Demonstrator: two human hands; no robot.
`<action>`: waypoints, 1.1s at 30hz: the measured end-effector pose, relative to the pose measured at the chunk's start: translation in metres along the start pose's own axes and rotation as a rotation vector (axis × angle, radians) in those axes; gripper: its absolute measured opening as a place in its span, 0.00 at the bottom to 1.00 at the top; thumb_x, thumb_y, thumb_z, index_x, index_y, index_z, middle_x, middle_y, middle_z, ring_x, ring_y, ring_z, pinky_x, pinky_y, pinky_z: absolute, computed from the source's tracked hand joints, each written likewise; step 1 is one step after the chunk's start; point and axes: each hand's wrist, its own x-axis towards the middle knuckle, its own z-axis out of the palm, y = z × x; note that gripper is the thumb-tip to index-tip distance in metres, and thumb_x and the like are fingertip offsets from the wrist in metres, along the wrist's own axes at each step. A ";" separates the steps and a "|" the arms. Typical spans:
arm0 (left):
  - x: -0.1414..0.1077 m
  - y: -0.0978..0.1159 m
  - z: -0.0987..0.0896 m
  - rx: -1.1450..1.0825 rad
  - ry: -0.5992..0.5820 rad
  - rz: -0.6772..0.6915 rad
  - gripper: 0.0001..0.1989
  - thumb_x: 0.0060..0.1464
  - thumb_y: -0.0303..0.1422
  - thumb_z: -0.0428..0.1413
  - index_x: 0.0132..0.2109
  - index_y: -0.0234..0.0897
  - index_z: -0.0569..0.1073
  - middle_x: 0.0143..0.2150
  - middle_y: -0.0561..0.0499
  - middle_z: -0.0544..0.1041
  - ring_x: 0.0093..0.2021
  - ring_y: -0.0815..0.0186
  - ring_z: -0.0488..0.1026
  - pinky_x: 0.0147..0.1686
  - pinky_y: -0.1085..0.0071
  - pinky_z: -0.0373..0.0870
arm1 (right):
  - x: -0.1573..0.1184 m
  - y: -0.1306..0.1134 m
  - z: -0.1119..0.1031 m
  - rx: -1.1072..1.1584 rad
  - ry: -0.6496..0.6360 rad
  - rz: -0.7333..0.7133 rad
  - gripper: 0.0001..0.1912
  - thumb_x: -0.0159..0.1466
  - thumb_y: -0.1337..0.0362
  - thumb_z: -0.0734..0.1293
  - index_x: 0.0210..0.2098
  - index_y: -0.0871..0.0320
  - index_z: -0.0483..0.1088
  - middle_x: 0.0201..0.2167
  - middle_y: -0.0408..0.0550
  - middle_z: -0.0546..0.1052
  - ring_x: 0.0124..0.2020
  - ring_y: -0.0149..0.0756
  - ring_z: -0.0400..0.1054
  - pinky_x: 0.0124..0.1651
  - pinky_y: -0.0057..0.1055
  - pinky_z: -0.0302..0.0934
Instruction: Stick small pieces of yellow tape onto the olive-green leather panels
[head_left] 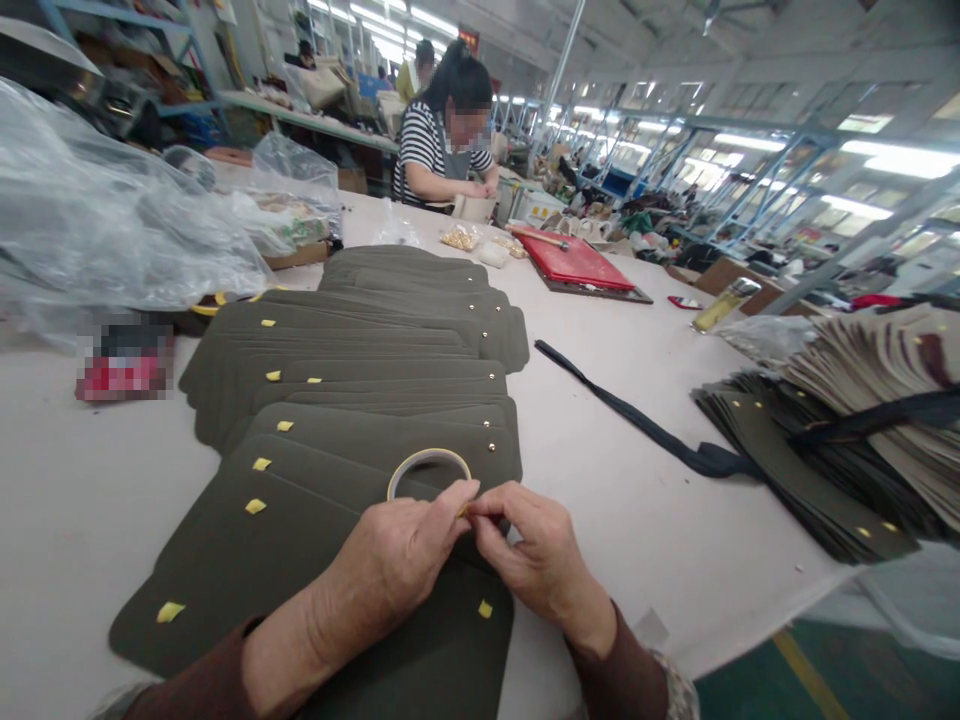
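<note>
My left hand (409,545) is closed on a thin roll of yellow tape (429,456), which stands up above its fingers. Thumb and index finger of my right hand (536,545) are pinched at the tape's edge, touching my left fingertips; a tiny bit of yellow shows between them. Beneath both hands lie overlapping dark olive flat panels (330,500), fanned out away from me. Small yellow tape pieces (256,507) dot their left side, and another yellow piece (485,608) sits near my right wrist. Small metal studs (491,447) show along the panels' right edges.
Clear plastic bags (127,200) cover the table's back left. A black strap (630,412) runs right to stacked panels (810,460). Farther back are a red slab (574,257) with a hammer, a bottle (724,305) and a person in stripes (442,150) working across the table.
</note>
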 end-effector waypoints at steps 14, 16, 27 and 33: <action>0.011 0.008 -0.005 -0.106 -0.007 -0.017 0.10 0.63 0.25 0.45 0.37 0.37 0.70 0.25 0.55 0.70 0.25 0.71 0.68 0.28 0.76 0.64 | 0.001 -0.002 0.010 0.426 0.129 0.692 0.06 0.56 0.64 0.65 0.26 0.59 0.70 0.15 0.40 0.71 0.15 0.28 0.65 0.18 0.22 0.58; 0.011 0.009 -0.005 -0.074 -0.022 -0.010 0.10 0.63 0.25 0.44 0.37 0.37 0.70 0.27 0.54 0.71 0.27 0.71 0.68 0.30 0.75 0.65 | 0.002 0.009 0.006 0.504 0.162 0.803 0.08 0.54 0.62 0.68 0.26 0.60 0.70 0.15 0.40 0.71 0.14 0.27 0.65 0.17 0.21 0.58; 0.009 -0.002 0.004 0.090 -0.293 -0.093 0.09 0.62 0.24 0.45 0.37 0.37 0.68 0.29 0.52 0.69 0.30 0.63 0.63 0.32 0.66 0.60 | -0.008 0.041 -0.015 0.525 -0.062 0.886 0.14 0.54 0.57 0.72 0.30 0.63 0.75 0.18 0.43 0.75 0.17 0.28 0.67 0.22 0.23 0.64; 0.007 -0.001 0.006 0.071 -0.326 -0.107 0.07 0.60 0.23 0.46 0.38 0.37 0.67 0.31 0.51 0.69 0.32 0.62 0.63 0.32 0.66 0.60 | -0.008 0.029 -0.016 0.356 -0.200 0.779 0.07 0.58 0.63 0.69 0.28 0.61 0.76 0.19 0.41 0.75 0.18 0.27 0.65 0.22 0.22 0.58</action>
